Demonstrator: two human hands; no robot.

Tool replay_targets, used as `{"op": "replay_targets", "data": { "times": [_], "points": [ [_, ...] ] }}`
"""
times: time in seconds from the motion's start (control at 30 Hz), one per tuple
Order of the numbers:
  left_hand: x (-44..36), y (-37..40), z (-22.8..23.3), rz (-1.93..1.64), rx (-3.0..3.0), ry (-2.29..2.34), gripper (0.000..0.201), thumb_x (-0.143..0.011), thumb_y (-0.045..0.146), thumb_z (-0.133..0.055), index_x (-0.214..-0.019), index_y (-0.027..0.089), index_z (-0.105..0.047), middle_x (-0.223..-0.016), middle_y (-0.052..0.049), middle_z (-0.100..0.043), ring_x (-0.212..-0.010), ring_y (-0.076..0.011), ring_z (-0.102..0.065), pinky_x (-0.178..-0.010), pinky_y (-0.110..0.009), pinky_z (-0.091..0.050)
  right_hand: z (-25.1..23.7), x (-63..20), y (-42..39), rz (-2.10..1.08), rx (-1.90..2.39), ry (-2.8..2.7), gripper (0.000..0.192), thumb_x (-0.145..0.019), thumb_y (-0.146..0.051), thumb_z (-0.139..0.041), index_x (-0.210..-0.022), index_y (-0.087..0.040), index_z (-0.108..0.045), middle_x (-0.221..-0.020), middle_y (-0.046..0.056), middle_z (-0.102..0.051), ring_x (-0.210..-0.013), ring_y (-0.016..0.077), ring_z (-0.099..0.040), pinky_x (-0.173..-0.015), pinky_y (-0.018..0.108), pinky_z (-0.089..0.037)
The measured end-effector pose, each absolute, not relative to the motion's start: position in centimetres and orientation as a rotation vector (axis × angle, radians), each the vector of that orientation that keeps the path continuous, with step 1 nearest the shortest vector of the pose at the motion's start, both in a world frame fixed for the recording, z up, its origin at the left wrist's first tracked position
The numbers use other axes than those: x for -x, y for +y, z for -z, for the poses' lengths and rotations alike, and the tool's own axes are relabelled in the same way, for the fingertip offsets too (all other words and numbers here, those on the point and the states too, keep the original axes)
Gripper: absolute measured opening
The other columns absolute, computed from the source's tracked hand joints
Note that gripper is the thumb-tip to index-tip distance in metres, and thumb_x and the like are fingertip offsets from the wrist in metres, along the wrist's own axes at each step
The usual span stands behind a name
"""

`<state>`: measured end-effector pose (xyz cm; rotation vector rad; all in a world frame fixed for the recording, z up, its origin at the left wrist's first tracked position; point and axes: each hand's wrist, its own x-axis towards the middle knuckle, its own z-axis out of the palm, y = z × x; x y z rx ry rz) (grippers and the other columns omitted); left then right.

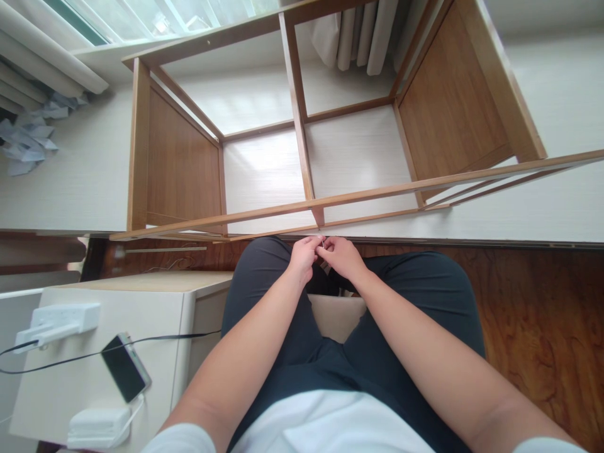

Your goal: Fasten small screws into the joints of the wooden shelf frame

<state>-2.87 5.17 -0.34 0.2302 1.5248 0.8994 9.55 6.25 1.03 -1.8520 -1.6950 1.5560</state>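
Both hands meet low in front of the wooden frame, close above my knees. My left hand (304, 257) is closed, with thumb and fingertips pinched together. Its fingertips touch those of my right hand (343, 255), which is closed in a pinch too. Something thin and tiny shows between the fingertips, too small to name. Just beyond my hands stands the brown wooden frame (296, 107), with panels at its left and right ends and an upright bar in the middle. A long front rail (368, 196) runs slanting across it, nearest my fingers.
The frame rests on a white ledge (94, 182) under a window. Crumpled papers (28, 141) lie at its left end, near curtains (42, 50). At my left, a cabinet (155, 321) bears a phone (125, 368), a white power strip (59, 322), a charger (99, 428) and a black cable.
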Motion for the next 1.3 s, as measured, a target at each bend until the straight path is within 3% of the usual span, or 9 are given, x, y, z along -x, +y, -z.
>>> {"op": "replay_targets", "data": {
  "times": [0.2,0.43,0.63,0.8,1.1,1.3],
  "points": [
    [2.9,5.1,0.5,-0.904,-0.241,1.516,0.035,-0.062,0.042,-0.089,-0.080,0.015,-0.076,-0.076,-0.007,-0.071,-0.063,-0.0119,-0.059,-0.054,-0.022,-0.032,-2.4,-9.6,6.4,-1.378,1.923,-1.892,0.023,-0.088,-0.040,-0.062,-0.082,-0.023,-0.076,-0.082,0.005,-0.077,-0.078,0.0194,-0.070,-0.071,0.026,-0.045],
    [3.0,5.2,0.4,-0.876,-0.257,1.531,0.034,-0.064,0.043,-0.087,-0.082,0.015,-0.078,-0.075,-0.006,-0.070,-0.063,-0.0113,-0.056,-0.055,-0.023,-0.029,-1.5,-10.0,6.4,-1.630,1.726,-1.752,0.025,-0.092,-0.023,-0.052,-0.078,-0.019,-0.072,-0.072,0.002,-0.074,-0.065,0.0136,-0.067,-0.064,0.021,-0.045],
    [2.9,5.1,0.4,-0.871,-0.277,1.542,0.034,-0.066,0.045,-0.085,-0.081,0.016,-0.077,-0.076,-0.006,-0.070,-0.064,-0.0116,-0.055,-0.057,-0.024,-0.030,-0.6,-10.0,6.5,-1.776,1.690,-1.576,0.021,-0.094,-0.014,-0.047,-0.088,-0.018,-0.067,-0.073,0.001,-0.073,-0.055,0.0103,-0.064,-0.060,0.019,-0.047],
    [2.9,5.1,0.4,-0.876,-0.282,1.544,0.033,-0.065,0.045,-0.086,-0.079,0.016,-0.077,-0.079,-0.008,-0.071,-0.068,-0.0132,-0.057,-0.058,-0.024,-0.029,-0.4,-9.9,6.5,-1.775,1.746,-1.613,0.020,-0.098,-0.017,-0.047,-0.093,-0.019,-0.066,-0.075,0.001,-0.073,-0.056,0.0109,-0.064,-0.061,0.021,-0.048],
    [2.9,5.2,0.5,-0.870,-0.282,1.571,0.035,-0.064,0.047,-0.087,-0.080,0.017,-0.077,-0.086,-0.008,-0.072,-0.070,-0.0122,-0.053,-0.057,-0.022,-0.030,-1.7,-10.0,6.1,-1.397,1.981,-1.814,0.012,-0.091,-0.028,-0.060,-0.093,-0.023,-0.070,-0.085,0.003,-0.076,-0.069,0.0160,-0.069,-0.070,0.025,-0.048],
    [2.8,5.2,0.6,-0.882,-0.258,1.544,0.039,-0.062,0.048,-0.089,-0.079,0.015,-0.075,-0.077,-0.006,-0.070,-0.063,-0.0111,-0.055,-0.056,-0.023,-0.030,-1.4,-10.0,6.2,-1.489,1.857,-1.766,0.019,-0.088,-0.040,-0.067,-0.085,-0.023,-0.073,-0.082,0.002,-0.077,-0.070,0.0164,-0.071,-0.068,0.025,-0.049]
  ]
}}
